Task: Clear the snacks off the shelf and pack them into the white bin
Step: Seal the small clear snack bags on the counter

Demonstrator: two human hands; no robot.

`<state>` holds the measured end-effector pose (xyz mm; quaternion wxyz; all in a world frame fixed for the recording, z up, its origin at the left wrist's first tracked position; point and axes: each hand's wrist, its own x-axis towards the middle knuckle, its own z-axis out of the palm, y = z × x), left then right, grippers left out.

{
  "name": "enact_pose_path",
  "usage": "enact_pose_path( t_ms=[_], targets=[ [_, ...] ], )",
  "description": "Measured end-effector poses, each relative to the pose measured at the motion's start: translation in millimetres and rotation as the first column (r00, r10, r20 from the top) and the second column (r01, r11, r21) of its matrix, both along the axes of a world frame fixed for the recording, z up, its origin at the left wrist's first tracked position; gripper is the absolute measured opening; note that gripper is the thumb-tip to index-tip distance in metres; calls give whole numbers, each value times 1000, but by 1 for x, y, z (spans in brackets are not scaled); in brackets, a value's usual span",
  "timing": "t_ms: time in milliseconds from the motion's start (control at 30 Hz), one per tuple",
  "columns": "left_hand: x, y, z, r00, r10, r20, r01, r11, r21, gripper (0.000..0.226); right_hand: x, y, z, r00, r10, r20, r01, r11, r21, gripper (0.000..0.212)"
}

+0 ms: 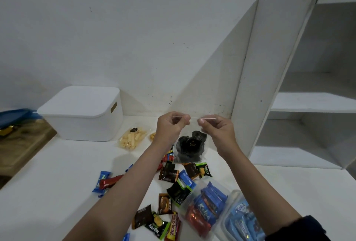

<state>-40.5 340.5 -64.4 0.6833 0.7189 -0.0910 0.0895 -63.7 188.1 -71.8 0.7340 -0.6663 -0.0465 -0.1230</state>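
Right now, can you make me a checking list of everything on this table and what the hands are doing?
Surface: white table, with loose snacks scattered on it.
Job's things: white bin, lid on, at the back left; clear bag of dark cookies, held up; bag of yellow sticks beside the bin; loose wrapped snacks; two clear bags of blue packets at the front.
Clutter: wooden board at the left.
Hands: left hand and right hand pinch the cookie bag's top edge.
Cables: nothing seen.
Surroundings: white shelf unit, visible shelves bare; white wall.
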Motion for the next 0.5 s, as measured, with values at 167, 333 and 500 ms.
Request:
enact_pose_path(
  t_ms=[167,333,500],
  targets=[
    [-10,-3,7,998,-57,-16,56,997,-48,4,-2,-3,0,1000,-29,0,29,999,45,9],
    [-14,-3,9,999,-36,-15,35,998,-61,5,-2,-1,3,1000,-11,-7,11,998,68,7],
    [-16,-2,8,1000,7,17,-6,1000,-22,11,-1,4,2,999,22,-23,-19,992,123,6]
  ],
)
